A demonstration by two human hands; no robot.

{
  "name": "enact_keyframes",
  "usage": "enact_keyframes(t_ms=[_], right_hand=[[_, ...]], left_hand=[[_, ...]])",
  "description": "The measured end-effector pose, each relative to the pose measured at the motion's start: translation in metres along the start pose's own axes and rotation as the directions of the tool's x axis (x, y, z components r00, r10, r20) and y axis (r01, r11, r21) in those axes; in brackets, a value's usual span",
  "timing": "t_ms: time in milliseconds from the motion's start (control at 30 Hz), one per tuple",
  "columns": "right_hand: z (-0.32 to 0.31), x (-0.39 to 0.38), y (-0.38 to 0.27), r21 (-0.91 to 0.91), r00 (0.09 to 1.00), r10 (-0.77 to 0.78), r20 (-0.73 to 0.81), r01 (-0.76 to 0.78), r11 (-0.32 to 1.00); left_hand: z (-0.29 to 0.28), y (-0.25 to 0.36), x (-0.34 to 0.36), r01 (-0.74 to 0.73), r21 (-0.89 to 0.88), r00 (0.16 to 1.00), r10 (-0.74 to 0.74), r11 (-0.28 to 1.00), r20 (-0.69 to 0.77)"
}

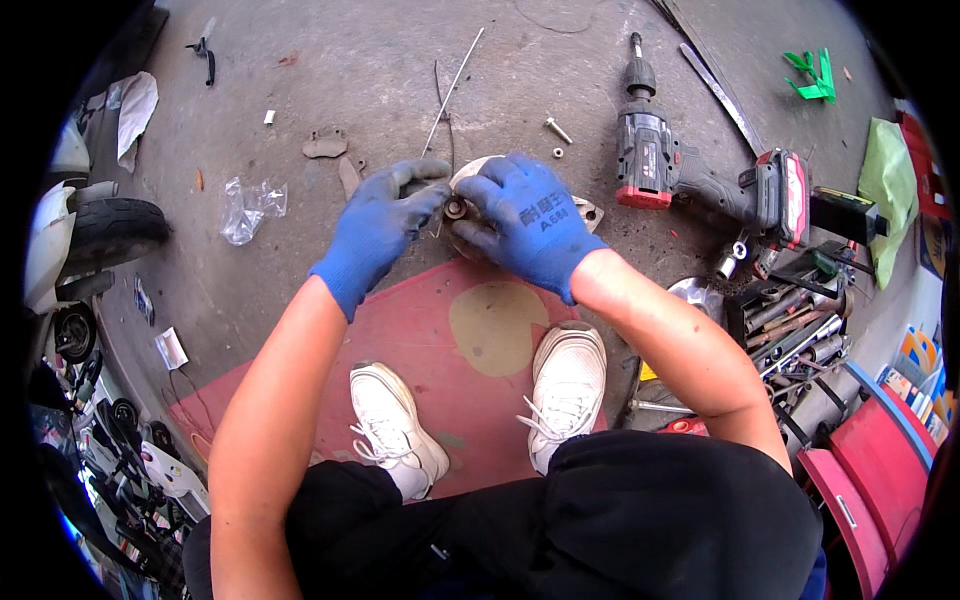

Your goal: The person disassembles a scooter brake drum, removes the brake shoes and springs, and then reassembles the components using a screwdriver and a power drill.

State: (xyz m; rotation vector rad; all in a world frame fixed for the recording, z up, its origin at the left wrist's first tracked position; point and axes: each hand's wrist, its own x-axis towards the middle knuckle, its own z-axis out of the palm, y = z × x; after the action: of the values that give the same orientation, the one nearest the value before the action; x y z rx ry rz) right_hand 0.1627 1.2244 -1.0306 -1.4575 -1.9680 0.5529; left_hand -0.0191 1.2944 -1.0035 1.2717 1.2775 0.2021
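Observation:
Both my hands wear blue work gloves with dark grey fingers and palms. My right hand (535, 212) is wrapped over a metal part (592, 213) standing low over the concrete floor; a flange with a hole sticks out beyond the glove. A round brownish bore or plug (456, 208) shows in it between my hands. My left hand (382, 218) has its fingers curled together against the left side of that spot; what they pinch is hidden. A thin pale rod (455, 92) runs up and away from just above my left fingertips; whether it is held cannot be told.
A cordless drill (650, 155) lies at right, beside a tray of wrenches and sockets (795, 325). A bolt (558, 130), brake pads (324, 146) and a clear plastic bag (248, 208) lie around. My shoes stand on a red mat (470, 440). A tyre (115, 235) is at left.

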Motion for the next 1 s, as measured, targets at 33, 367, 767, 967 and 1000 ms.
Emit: enact_keyframes(t_ms=[33,367,767,967,1000], right_hand=[[0.004,-0.004,0.001,-0.020,0.999,-0.006,-0.033,0.005,1.000],[0.017,-0.004,0.002,-0.003,0.994,-0.006,-0.109,0.005,1.000],[0.016,-0.002,0.004,-0.037,0.999,0.005,-0.053,-0.007,0.999],[0.015,-0.001,0.003,-0.058,1.000,0.024,-0.012,-0.024,0.998],[0.015,-0.002,0.003,-0.063,1.000,0.032,0.001,-0.031,0.998]], left_hand=[[0.000,0.003,0.003,-0.007,0.076,0.998,0.002,0.997,0.056],[-0.005,0.001,0.013,0.071,0.138,0.991,-0.085,0.988,0.100],[0.002,-0.013,0.014,0.005,-0.026,0.998,-0.004,1.000,0.059],[0.004,-0.014,0.014,0.014,-0.013,0.999,-0.014,1.000,0.033],[0.004,-0.014,0.015,0.011,-0.004,0.999,-0.011,1.000,0.048]])
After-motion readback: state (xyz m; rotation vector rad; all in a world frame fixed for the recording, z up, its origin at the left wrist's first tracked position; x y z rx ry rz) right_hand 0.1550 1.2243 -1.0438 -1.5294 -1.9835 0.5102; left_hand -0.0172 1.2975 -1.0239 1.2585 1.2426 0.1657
